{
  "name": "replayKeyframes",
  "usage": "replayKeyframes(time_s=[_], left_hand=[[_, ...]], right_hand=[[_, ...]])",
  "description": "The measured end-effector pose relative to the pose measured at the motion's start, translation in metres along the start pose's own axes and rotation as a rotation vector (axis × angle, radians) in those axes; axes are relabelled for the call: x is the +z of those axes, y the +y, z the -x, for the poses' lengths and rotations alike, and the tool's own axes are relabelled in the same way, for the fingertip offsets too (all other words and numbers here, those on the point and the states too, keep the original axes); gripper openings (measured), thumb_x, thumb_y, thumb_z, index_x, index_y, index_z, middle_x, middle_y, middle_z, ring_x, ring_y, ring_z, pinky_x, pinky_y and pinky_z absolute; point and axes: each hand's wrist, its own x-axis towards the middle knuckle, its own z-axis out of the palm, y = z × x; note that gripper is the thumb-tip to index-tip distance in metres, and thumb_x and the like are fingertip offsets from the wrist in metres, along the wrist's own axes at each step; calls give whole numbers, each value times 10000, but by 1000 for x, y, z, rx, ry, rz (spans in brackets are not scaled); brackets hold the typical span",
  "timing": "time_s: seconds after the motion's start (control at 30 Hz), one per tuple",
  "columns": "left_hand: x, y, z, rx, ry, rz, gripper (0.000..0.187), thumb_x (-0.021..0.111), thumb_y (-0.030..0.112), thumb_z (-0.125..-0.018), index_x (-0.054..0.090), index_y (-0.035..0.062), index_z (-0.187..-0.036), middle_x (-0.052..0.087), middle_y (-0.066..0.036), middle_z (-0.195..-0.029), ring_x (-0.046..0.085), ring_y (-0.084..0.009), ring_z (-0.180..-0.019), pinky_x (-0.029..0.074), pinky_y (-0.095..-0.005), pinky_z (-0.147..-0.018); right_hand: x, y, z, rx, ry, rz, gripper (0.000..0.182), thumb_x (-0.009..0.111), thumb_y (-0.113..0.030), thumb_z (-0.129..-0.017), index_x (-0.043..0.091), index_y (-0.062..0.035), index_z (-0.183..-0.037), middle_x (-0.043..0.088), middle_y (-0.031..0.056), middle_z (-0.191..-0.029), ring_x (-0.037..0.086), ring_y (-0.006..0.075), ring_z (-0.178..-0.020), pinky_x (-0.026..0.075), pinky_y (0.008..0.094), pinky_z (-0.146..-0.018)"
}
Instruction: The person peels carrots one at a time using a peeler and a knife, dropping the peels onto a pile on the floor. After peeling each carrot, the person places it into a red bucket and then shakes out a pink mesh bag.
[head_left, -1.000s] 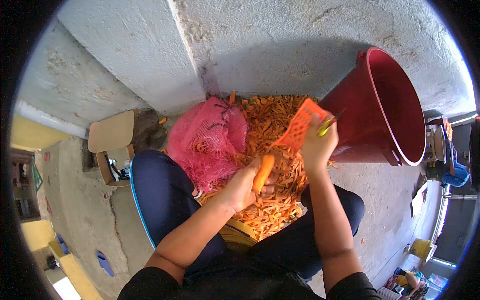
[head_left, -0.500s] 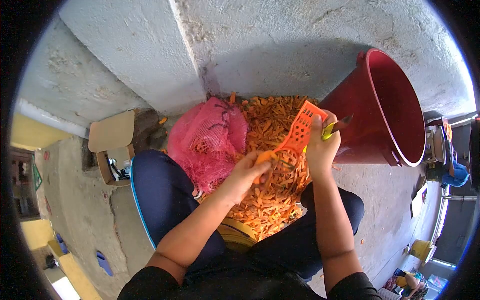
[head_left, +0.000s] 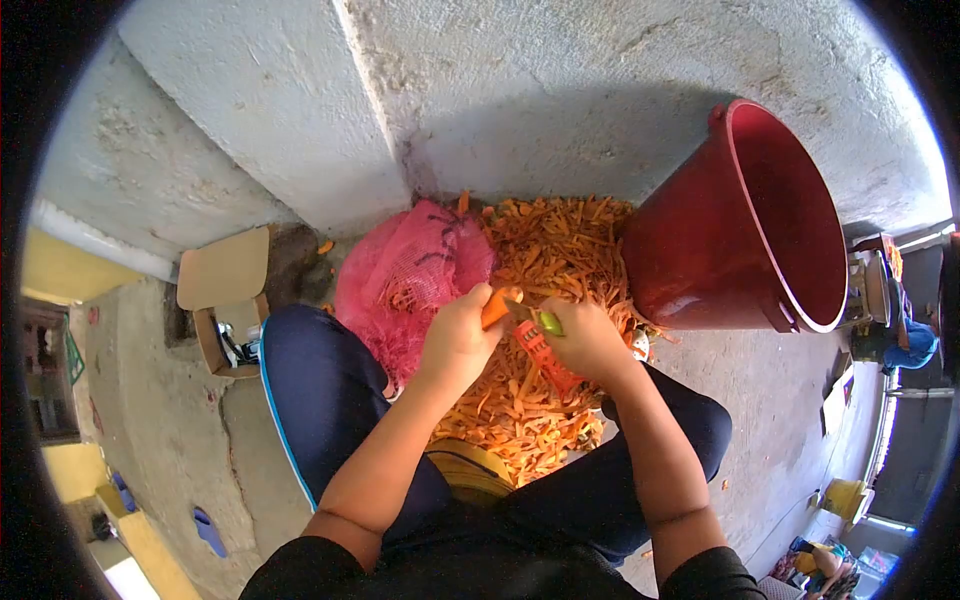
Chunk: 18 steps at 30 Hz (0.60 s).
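My left hand (head_left: 460, 338) is closed around a carrot (head_left: 498, 304), its orange end sticking out toward the right. In my right hand (head_left: 588, 342) is a small knife (head_left: 551, 323) with a yellow-green handle, its blade against or very near the carrot's tip. The same hand also keeps hold of an orange perforated plastic tool (head_left: 540, 352), which hangs below the knife. Both hands are above a big heap of orange peelings (head_left: 525, 425). Left of the heap slumps a pink mesh sack (head_left: 415, 265).
A tall red bucket (head_left: 690, 245) tilts beside the heap at right, near the rough wall (head_left: 560, 80). A yellow rim (head_left: 470, 462) shows between my knees. At left lie an open cardboard box (head_left: 222, 268) and a blue slipper (head_left: 209, 530). Another person (head_left: 830, 565) is at lower right.
My right hand has come down and left, bringing the knife blade to the carrot. The orange tool now points downward. My left hand has turned and moved slightly left, with the carrot tipped up.
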Motion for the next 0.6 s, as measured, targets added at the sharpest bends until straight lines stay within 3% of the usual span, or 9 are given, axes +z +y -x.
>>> replayKeyframes(time_s=[0.1,0.3,0.6], left_hand=[[9,-2,2,206,204,-34,274,580,30,-681,451,-18,-918,534,-182,-765,529,-367,-730,429,-399,-615],[8,-7,2,210,87,22,283,570,29,-703,444,-16,-953,540,-193,-791,532,-363,-736,439,-399,-637],[8,-3,5,293,147,-47,238,534,45,-733,445,-1,-948,536,-187,-774,528,-362,-708,426,-416,-604]], right_hand=[[16,6,-4,52,-10,78,195,492,-222,-742,497,-45,-826,572,201,-713,555,381,-710,437,461,-640],[18,-6,-3,169,13,75,203,497,-222,-744,494,-33,-817,571,225,-723,559,390,-712,442,464,-641],[21,-4,-9,263,74,121,208,507,-184,-723,506,-10,-836,569,237,-719,559,397,-721,446,452,-649]])
